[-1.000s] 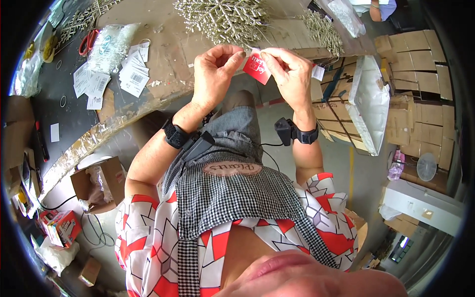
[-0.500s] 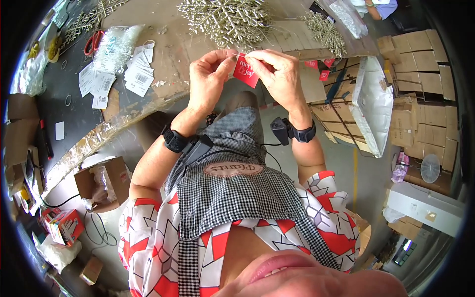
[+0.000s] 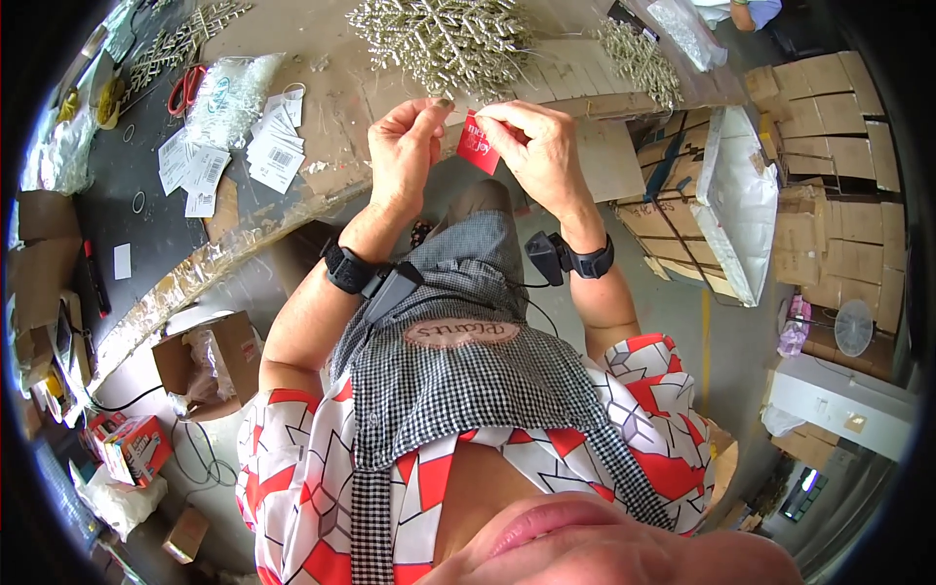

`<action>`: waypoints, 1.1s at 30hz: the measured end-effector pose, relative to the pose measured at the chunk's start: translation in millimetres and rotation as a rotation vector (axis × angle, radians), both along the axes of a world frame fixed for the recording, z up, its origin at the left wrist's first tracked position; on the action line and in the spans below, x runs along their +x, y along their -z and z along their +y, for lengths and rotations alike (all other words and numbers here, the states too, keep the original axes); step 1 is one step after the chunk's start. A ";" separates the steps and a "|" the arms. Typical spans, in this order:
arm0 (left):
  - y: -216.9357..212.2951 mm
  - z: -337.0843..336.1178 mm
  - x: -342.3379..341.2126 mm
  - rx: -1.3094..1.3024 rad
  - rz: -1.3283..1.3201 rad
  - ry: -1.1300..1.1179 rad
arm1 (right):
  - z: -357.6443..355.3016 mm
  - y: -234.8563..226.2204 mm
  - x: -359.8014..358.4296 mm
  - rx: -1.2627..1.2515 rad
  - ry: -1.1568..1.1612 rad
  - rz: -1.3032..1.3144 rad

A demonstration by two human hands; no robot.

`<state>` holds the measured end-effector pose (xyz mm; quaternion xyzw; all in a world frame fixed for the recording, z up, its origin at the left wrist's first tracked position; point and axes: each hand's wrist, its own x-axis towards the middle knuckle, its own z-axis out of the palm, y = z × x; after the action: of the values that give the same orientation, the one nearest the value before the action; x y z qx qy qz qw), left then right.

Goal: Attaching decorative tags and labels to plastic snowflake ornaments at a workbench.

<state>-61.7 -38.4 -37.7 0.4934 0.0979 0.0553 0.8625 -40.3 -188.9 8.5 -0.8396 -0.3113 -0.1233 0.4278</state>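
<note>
My right hand (image 3: 534, 146) pinches a small red card tag (image 3: 478, 144) with white lettering by its upper corner, above the near edge of the worktable. Close to the tag's left side, my left hand (image 3: 402, 146) is closed, its thumb and forefinger pressed together. A faint thin line, perhaps a thread, shows between the two hands; what the left fingertips hold is too small to make out. Just beyond my hands lies a pile of glittery gold snowflake ornaments (image 3: 444, 44) on the table. Both wrists wear black straps with small devices.
White barcode tags (image 3: 275, 151) lie fanned at left beside a clear plastic bag (image 3: 229, 97) and red-handled scissors (image 3: 185, 90). Another gold ornament (image 3: 639, 60) sits at the far right. Cardboard boxes (image 3: 824, 146) stack at right; an open carton (image 3: 210, 366) stands on the floor at left.
My left hand has drawn a little left, widening the gap to the red tag. Several red tags seen near the table edge at right no longer show.
</note>
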 end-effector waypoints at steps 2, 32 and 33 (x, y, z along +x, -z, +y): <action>1.5 2.6 -0.6 -0.030 -0.001 -0.008 | -1.5 -0.2 -1.2 0.019 0.007 -0.012; -6.6 13.4 -8.3 0.217 -0.287 0.119 | 16.4 -1.1 3.9 0.063 -0.009 -0.232; -8.4 11.4 -10.8 0.287 -0.300 0.103 | 17.5 -1.3 3.4 0.105 -0.020 -0.121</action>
<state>-72.6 -26.9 -29.3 0.6017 -0.0659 0.0973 0.7900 -36.9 -171.4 9.8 -0.8039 -0.3379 -0.1855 0.4530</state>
